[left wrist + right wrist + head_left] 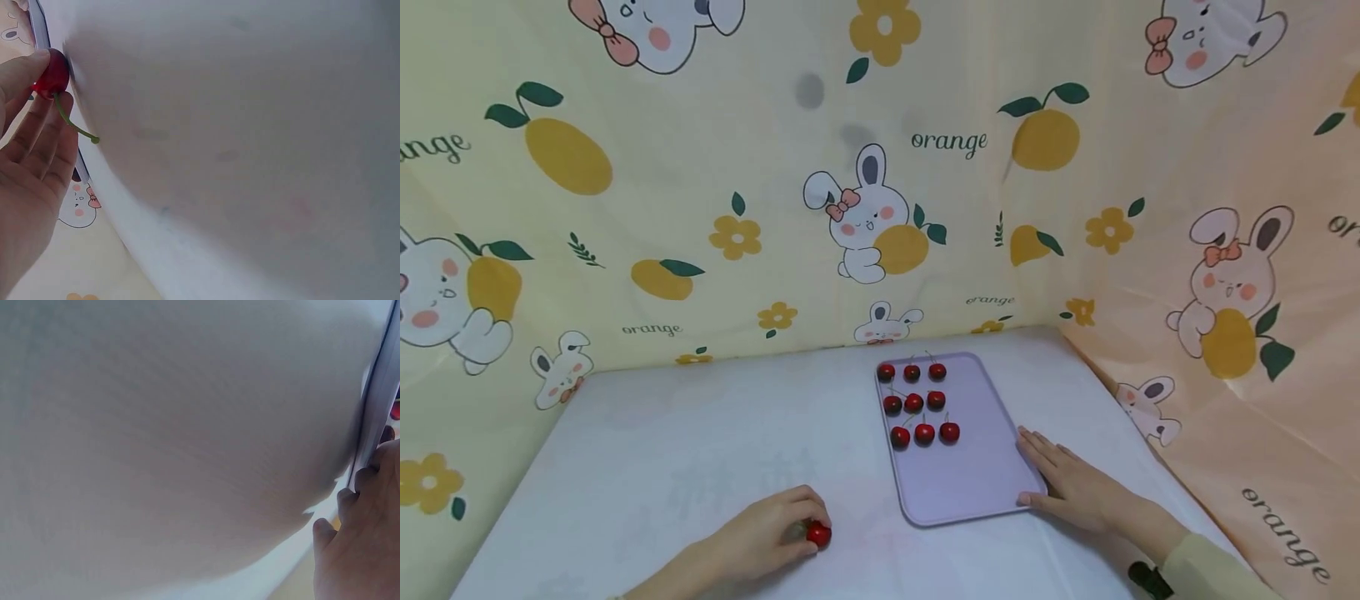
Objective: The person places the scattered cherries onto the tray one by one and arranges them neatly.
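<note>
A red cherry with a green stem is pinched between the thumb and fingers of my left hand, low over the table and left of the tray. In the left wrist view the cherry shows at the fingertips. My right hand rests at the right edge of the lilac tray, its fingers lying along the rim. Three rows of cherries sit in the left part of the tray, several with stems standing up. The right wrist view shows the hand against the tray's side.
The table has a white cover. A cream cloth printed with rabbits and oranges hangs behind it and along the right side. Near the right sleeve lies a small dark object.
</note>
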A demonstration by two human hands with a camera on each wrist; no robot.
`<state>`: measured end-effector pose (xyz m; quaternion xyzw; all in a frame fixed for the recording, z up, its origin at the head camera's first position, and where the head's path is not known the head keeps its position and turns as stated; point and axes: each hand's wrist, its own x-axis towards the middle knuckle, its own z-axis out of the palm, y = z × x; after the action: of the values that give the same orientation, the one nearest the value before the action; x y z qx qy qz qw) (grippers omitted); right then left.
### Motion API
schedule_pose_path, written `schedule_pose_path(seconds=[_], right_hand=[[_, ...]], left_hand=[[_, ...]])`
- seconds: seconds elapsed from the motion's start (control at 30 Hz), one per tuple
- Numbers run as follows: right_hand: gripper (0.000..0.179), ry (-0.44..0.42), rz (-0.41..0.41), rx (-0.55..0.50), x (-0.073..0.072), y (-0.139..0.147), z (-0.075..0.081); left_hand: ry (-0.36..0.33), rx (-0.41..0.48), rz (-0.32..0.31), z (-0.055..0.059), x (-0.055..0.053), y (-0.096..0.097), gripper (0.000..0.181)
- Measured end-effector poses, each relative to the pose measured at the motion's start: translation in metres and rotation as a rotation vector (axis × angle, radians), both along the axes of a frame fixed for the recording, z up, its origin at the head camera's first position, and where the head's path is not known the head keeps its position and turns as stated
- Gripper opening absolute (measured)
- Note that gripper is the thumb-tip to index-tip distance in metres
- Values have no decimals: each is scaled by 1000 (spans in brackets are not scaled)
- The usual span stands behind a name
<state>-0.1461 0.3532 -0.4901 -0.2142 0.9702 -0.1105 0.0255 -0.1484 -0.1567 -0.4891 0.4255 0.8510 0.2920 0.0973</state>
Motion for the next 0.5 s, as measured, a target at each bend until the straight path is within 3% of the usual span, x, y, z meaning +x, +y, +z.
schedule_pose_path(seconds=[0.2,0.5], right_hand=[[90,7,-2,3,1,2,-1],[92,1,-2,-2,-1,1,-2]], left_hand=[[-26,15,-1,-2,0,2,22],[28,47,11,2,-6,7,25]])
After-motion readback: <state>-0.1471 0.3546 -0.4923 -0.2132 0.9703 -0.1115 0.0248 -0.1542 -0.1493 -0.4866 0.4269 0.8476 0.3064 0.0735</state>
